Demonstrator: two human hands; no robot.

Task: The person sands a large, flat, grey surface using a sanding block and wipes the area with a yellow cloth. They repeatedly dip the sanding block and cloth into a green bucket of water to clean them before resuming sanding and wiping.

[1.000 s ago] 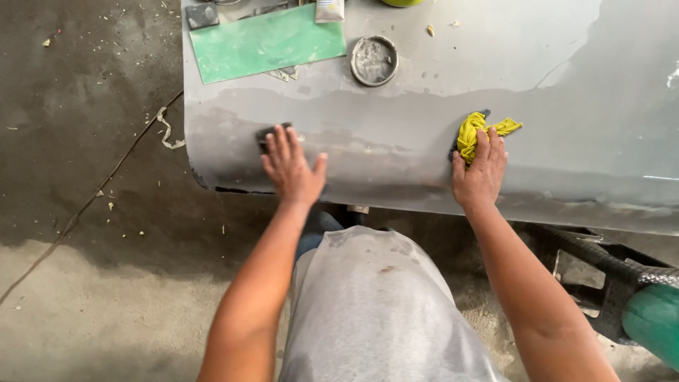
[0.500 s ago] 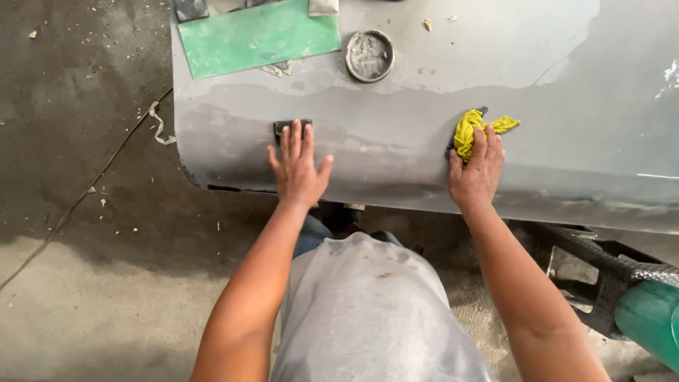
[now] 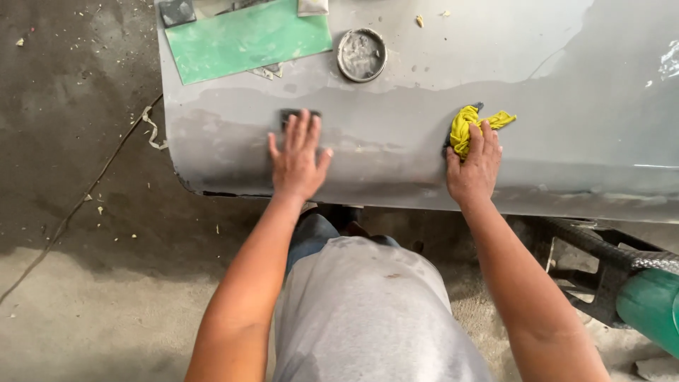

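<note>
Beyond your left hand (image 3: 297,159) a round tin (image 3: 361,54) sits on the grey panel (image 3: 587,92), holding a greyish residue you can't identify. That hand lies flat, fingers spread, pressing a dark pad (image 3: 291,115) whose far edge alone shows past your fingertips. Your right hand (image 3: 475,170) rests open on a yellow rag (image 3: 468,127). Since a second ago your left hand has slid further up the panel; the right hasn't moved. The green sheet (image 3: 244,39) beyond your left hand is cut off at the top.

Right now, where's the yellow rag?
In the head view, the yellow rag lies on the grey panel, right of centre, under the right hand fingertips.
</note>
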